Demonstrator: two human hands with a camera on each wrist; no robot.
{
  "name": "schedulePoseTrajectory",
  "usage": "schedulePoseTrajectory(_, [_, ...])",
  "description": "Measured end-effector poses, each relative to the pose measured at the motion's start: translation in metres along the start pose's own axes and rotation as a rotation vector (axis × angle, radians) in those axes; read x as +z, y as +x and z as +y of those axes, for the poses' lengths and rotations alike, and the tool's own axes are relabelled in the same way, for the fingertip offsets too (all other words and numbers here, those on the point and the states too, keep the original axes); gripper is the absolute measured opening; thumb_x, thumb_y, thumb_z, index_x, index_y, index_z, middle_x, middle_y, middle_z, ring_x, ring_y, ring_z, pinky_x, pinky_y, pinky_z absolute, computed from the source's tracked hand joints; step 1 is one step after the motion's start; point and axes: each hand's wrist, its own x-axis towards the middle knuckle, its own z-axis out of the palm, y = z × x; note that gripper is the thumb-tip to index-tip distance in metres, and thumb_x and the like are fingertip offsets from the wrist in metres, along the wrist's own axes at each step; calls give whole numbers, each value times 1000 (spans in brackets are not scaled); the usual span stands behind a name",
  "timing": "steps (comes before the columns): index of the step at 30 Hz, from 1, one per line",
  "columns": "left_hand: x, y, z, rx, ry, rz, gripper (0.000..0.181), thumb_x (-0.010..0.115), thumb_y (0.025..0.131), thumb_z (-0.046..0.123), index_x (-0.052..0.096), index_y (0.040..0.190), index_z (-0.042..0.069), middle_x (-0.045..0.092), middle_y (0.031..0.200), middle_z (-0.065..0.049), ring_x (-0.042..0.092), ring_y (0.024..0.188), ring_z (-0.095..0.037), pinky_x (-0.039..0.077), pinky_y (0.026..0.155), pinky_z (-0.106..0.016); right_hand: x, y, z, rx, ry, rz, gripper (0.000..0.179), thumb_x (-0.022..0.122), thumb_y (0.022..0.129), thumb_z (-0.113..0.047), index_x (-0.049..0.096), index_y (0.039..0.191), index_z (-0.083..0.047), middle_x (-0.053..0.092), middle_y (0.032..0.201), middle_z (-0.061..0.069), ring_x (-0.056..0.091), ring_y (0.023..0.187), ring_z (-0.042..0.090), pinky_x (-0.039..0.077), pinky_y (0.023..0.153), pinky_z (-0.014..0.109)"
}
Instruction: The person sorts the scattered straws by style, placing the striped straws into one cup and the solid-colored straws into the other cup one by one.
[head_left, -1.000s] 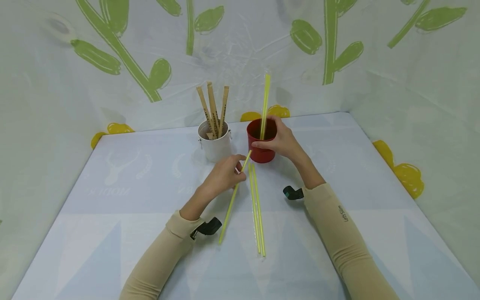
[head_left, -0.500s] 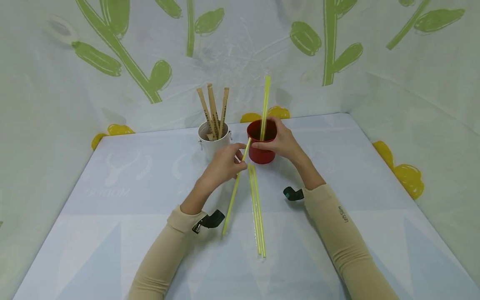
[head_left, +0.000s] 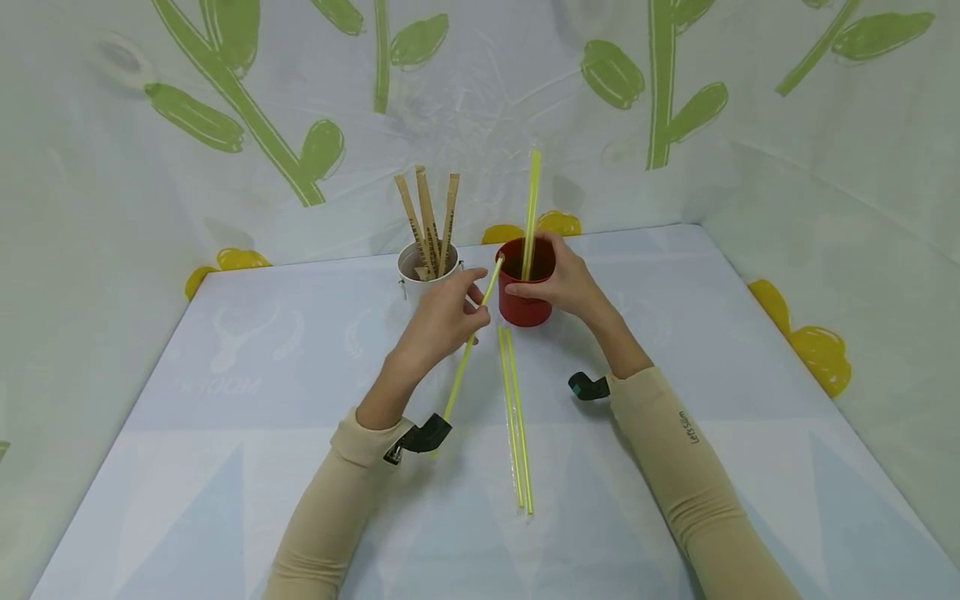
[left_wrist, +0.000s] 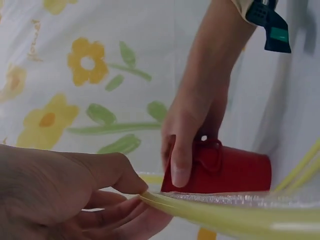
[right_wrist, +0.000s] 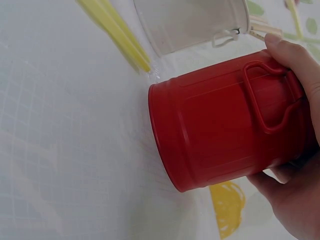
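My left hand [head_left: 442,312] pinches a yellow straw in a clear wrapper [head_left: 461,372] between thumb and fingers. The straw slants, its upper tip near the left side of the small red bucket's rim; whether they touch I cannot tell. My right hand [head_left: 568,279] grips the red bucket [head_left: 525,307] by its rim, thumb in front and fingers behind. Inside the bucket stand yellow straws [head_left: 532,200], leaning slightly right. From the right wrist, the red bucket [right_wrist: 220,125] shows its side handle. The pinched straw [left_wrist: 235,215] is large in the left wrist view.
Two wrapped yellow straws [head_left: 516,425] lie on the table in front of the red bucket. To its left stands a white bucket [head_left: 422,288] holding several brown paper-wrapped sticks [head_left: 425,212], partly hidden by my left hand. A patterned cloth wall [head_left: 480,125] rises behind.
My left hand has moved forward and up with its straw, whose tip has gone from below the red bucket's rim to rim height. The right hand stays on the bucket.
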Motion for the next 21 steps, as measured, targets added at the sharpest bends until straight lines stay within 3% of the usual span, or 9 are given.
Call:
schedulePoseTrajectory(10, [3, 16, 6, 129, -99, 161, 47, 60, 91, 6, 53, 138, 4, 66, 99, -10, 71, 87, -21, 57, 73, -32, 0, -1, -2, -15, 1, 0, 87, 86, 74, -36, 34, 142, -19, 49, 140, 3, 48, 126, 22, 50, 100, 46])
schedulePoseTrajectory(17, [13, 37, 15, 207, -189, 307, 32, 60, 92, 4, 64, 124, 2, 63, 99, -13, 68, 85, -23, 55, 79, -33, 0, 0, 1, -55, 13, 3, 84, 86, 74, -38, 36, 140, -20, 50, 136, 0, 49, 122, 18, 50, 100, 43])
schedulePoseTrajectory(21, [15, 50, 21, 227, -243, 356, 31, 60, 93, 5, 63, 124, 2, 62, 101, -13, 67, 86, -24, 56, 81, -35, -1, 0, 2, -62, -1, 4, 83, 85, 75, -37, 35, 141, -21, 50, 136, -1, 49, 122, 17, 50, 101, 43])
